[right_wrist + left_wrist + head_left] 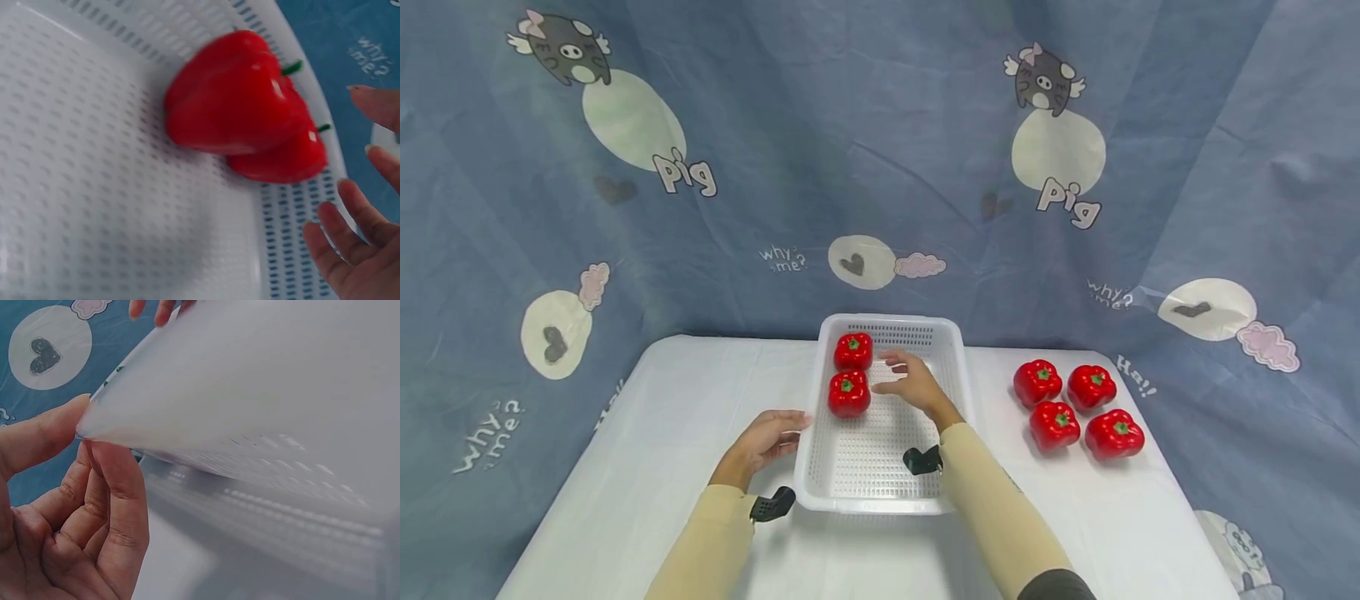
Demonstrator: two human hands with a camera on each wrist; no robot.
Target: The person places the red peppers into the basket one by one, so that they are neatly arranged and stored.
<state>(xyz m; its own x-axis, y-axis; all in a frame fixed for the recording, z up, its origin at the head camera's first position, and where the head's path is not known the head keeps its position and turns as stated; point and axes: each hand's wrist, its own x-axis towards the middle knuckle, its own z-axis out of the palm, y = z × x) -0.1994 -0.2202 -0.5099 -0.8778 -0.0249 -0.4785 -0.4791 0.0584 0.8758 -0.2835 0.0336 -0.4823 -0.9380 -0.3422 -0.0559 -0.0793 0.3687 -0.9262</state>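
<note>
A white perforated plastic basket (pixel 891 505) stands on the table. Two red bell peppers lie inside along its left side, the far pepper (pixel 853 350) right behind the nearer pepper (pixel 848 395). My left hand (pixel 765 442) pinches the basket's left rim between thumb and fingers, as the left wrist view shows up close. Over the basket, just right of the two peppers, is my right hand (pixel 917 386), its fingers spread and nothing in its grasp. In the right wrist view, a gap separates the fingers from the larger-looking pepper (pixel 225 100).
Several more red bell peppers (pixel 1055 426) sit grouped on the table's right side. The white tablecloth (pixel 700 392) reaches back to a blue printed curtain (pixel 880 167) close behind the basket. Dark wrist-worn cameras (pixel 772 505) sit at both sleeve ends.
</note>
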